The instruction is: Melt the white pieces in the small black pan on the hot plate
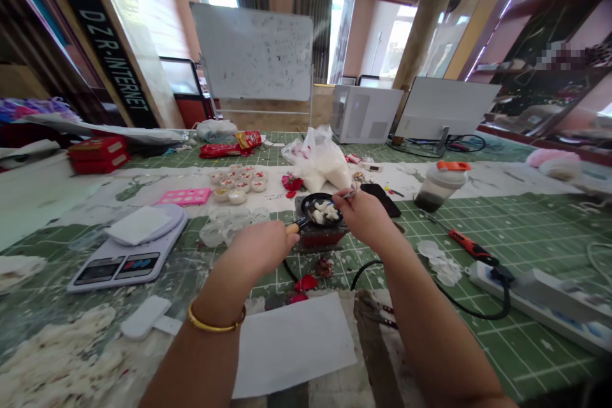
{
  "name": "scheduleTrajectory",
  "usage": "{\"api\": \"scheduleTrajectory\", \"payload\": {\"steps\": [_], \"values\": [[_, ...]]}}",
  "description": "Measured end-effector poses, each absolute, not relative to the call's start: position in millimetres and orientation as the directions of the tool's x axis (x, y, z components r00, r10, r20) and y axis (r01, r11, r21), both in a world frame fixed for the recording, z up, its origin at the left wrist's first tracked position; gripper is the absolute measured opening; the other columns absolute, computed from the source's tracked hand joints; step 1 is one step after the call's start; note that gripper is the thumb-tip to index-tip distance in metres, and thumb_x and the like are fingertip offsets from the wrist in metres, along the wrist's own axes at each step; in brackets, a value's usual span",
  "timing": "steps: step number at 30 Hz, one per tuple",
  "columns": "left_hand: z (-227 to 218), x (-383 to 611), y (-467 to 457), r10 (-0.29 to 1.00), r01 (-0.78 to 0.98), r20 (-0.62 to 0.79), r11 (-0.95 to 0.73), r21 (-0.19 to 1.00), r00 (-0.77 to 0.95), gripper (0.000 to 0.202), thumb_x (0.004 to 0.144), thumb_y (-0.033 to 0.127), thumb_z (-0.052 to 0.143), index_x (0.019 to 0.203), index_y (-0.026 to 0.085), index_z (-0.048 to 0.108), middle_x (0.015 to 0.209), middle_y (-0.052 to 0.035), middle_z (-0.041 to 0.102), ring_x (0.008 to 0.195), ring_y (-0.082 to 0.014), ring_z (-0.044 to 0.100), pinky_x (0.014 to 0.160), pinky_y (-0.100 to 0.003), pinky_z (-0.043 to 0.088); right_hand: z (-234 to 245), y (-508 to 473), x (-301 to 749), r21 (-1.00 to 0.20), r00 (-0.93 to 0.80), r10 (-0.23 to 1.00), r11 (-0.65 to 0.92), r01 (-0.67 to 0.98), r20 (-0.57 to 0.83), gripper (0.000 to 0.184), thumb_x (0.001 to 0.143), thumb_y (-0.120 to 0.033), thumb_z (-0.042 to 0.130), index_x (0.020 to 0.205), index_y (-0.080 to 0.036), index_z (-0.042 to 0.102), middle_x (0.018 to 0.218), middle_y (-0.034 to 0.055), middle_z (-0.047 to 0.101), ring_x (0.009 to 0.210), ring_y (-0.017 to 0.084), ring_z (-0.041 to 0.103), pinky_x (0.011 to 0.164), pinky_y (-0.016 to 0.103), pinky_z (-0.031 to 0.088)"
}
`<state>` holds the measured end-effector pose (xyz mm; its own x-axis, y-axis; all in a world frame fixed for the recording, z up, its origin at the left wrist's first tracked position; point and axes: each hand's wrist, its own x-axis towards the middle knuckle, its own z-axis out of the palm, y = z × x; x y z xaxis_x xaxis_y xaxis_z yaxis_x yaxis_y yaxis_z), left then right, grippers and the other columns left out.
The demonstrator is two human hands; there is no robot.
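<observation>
A small black frying pan [308,201] rests on a small dark-red heater [322,240] and holds white lumps [322,212] that look like wax. My left hand [268,243] is closed around the pan's wooden-ended handle [292,228]. Over the pan's right edge, my right hand [359,209] pinches a thin stirring tool [350,194]; its lower end reaches the lumps, and its exact kind is unclear. Filled small cups [238,196] with red bits stand left of the pan, near clear cups [210,234].
A kitchen scale [129,255] and pink mold [184,196] lie left. Behind the pan sits a bag of white material [325,162]. At right are a shaker bottle [440,185], screwdriver [471,245] and power strip [535,306]. White paper [296,344] lies in front.
</observation>
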<state>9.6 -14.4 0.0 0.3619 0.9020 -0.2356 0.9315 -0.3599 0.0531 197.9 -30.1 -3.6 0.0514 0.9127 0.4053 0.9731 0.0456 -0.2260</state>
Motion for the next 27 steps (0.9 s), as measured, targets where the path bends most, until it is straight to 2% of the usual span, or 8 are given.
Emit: {"api": "scheduleTrajectory", "payload": {"steps": [4,8,12,17,22,27], "values": [[1,10,-15,0.903,0.929,-0.220,-0.367,0.053,0.370,0.044,0.078,0.050,0.025,0.075,0.018,0.055,0.079,-0.0084,0.064,0.065,-0.0212,0.057,0.055,-0.029,0.040,-4,-28,200,-0.229,0.081,0.903,0.020,0.973,0.423,0.035,0.084,-0.034,0.030,0.085,-0.019,0.061,0.077,0.0060,0.064,0.071,0.016,0.055,0.061,0.024,0.032],[0,10,-14,0.909,0.935,-0.222,-0.351,0.047,0.353,0.044,0.078,0.050,0.025,0.075,0.018,0.056,0.079,-0.0084,0.064,0.065,-0.0208,0.057,0.056,-0.029,0.040,0,-31,201,-0.199,0.086,0.922,-0.010,0.980,0.379,0.034,0.083,-0.033,0.032,0.080,-0.018,0.062,0.074,0.0072,0.064,0.070,0.017,0.055,0.059,0.024,0.032],[-1,10,-13,0.899,0.926,-0.227,-0.373,0.053,0.375,0.043,0.078,0.049,0.025,0.076,0.019,0.055,0.077,-0.0074,0.063,0.064,-0.0203,0.057,0.055,-0.029,0.039,3,-37,200,-0.257,0.105,0.910,0.002,0.966,0.400,0.036,0.084,-0.036,0.030,0.085,-0.019,0.062,0.080,0.0065,0.064,0.070,0.016,0.056,0.060,0.023,0.033],[-3,10,-13,0.905,0.930,-0.216,-0.365,0.044,0.366,0.044,0.078,0.050,0.025,0.075,0.019,0.055,0.077,-0.0072,0.063,0.064,-0.0184,0.056,0.056,-0.028,0.039,4,-40,197,-0.245,0.043,0.932,0.050,0.968,0.360,0.032,0.083,-0.034,0.033,0.083,-0.018,0.061,0.073,0.0057,0.063,0.070,0.016,0.056,0.060,0.023,0.032],[-3,9,-12,0.889,0.913,-0.212,-0.406,0.051,0.407,0.041,0.079,0.048,0.024,0.079,0.021,0.055,0.076,-0.0058,0.062,0.062,-0.0198,0.056,0.054,-0.029,0.039,5,-41,196,-0.331,0.061,0.897,0.098,0.939,0.437,0.033,0.085,-0.036,0.031,0.087,-0.020,0.060,0.079,0.0039,0.064,0.073,0.015,0.056,0.063,0.023,0.033],[0,10,-14,0.890,0.919,-0.235,-0.391,0.044,0.390,0.045,0.079,0.049,0.022,0.077,0.019,0.056,0.075,-0.0069,0.061,0.062,-0.0200,0.056,0.054,-0.029,0.039,5,-41,195,-0.316,0.043,0.932,0.079,0.946,0.361,0.031,0.083,-0.034,0.034,0.082,-0.018,0.061,0.074,0.0053,0.063,0.070,0.015,0.055,0.061,0.023,0.034]]}}
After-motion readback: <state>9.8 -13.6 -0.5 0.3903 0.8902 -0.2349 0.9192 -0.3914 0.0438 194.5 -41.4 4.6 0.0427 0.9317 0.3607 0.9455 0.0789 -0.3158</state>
